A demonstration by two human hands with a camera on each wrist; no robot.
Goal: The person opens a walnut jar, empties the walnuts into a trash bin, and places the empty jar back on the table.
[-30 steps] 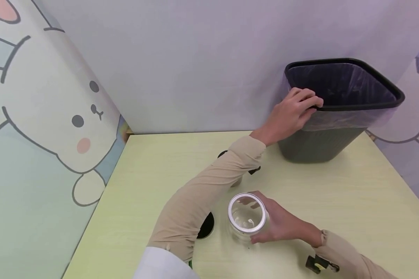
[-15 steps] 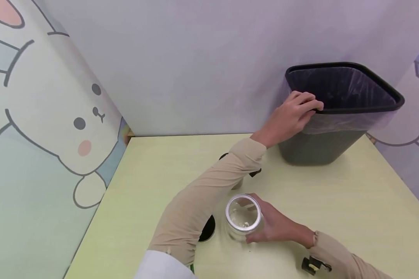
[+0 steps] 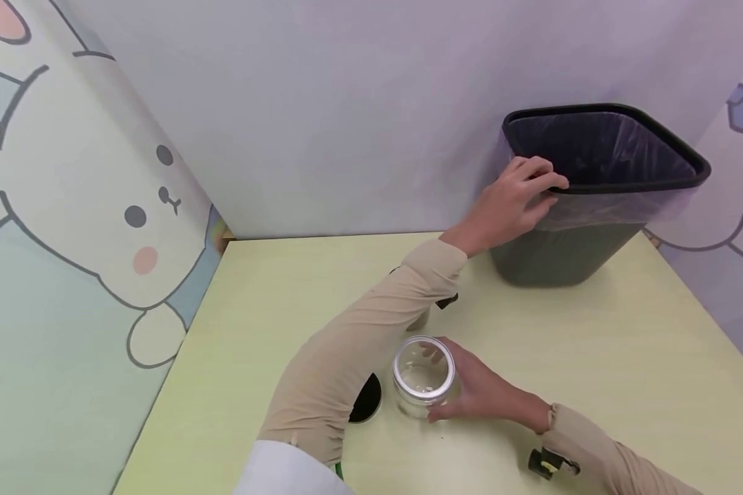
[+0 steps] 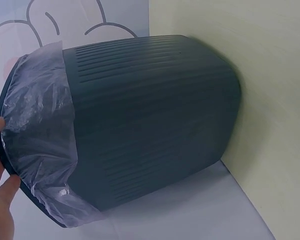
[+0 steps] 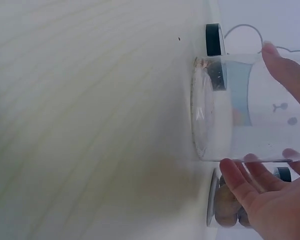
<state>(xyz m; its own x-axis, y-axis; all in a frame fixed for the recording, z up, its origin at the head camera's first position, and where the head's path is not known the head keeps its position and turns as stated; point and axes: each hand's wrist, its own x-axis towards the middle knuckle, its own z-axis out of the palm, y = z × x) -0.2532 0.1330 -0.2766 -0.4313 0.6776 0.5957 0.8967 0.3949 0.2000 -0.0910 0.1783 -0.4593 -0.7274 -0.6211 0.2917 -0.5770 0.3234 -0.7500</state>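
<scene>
My left hand grips the near left rim of a dark grey trash bin lined with a clear plastic bag. The left wrist view shows its fingers at that rim. Nearer to me, my right hand holds an upright clear glass jar from its right side, thumb and fingers around the wall. The jar's silver-rimmed mouth is uncovered, and I see nothing inside. Whether its base touches the table I cannot tell. A round black lid lies left of the jar, partly hidden by my left sleeve.
Behind the jar, another clear container with brown round contents is mostly hidden by my left arm. A small black object shows beside that sleeve. The pale yellow table meets a white wall at the back.
My right hand and the glass jar have shifted slightly left, toward the black lid. My left hand stays at the bin's rim.
</scene>
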